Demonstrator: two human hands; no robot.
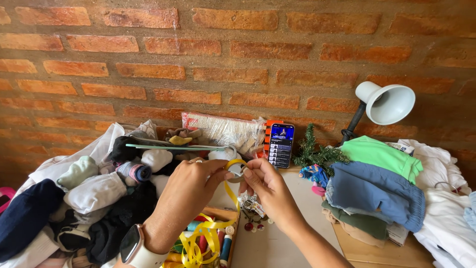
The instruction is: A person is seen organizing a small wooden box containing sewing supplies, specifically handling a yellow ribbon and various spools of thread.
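My left hand (191, 186) and my right hand (265, 186) are raised over the table, and both pinch a yellow ribbon (234, 165) that loops between the fingertips. The ribbon trails down in loose coils (198, 240) into a wooden box (223, 214) that holds several thread spools. A ring sits on my left hand, and a smartwatch (134, 245) with a white band is on that wrist. Behind the hands lies a long green-handled tool (173, 147), possibly scissors, on top of the clothes.
A heap of socks and clothes (84, 198) fills the left. Folded green, blue and olive garments (377, 188) are stacked at right, with white cloth beyond. A lit phone (281, 145) leans on the brick wall beside a small green sprig (317, 151) and a white desk lamp (384, 101). Buttons (254, 226) lie below.
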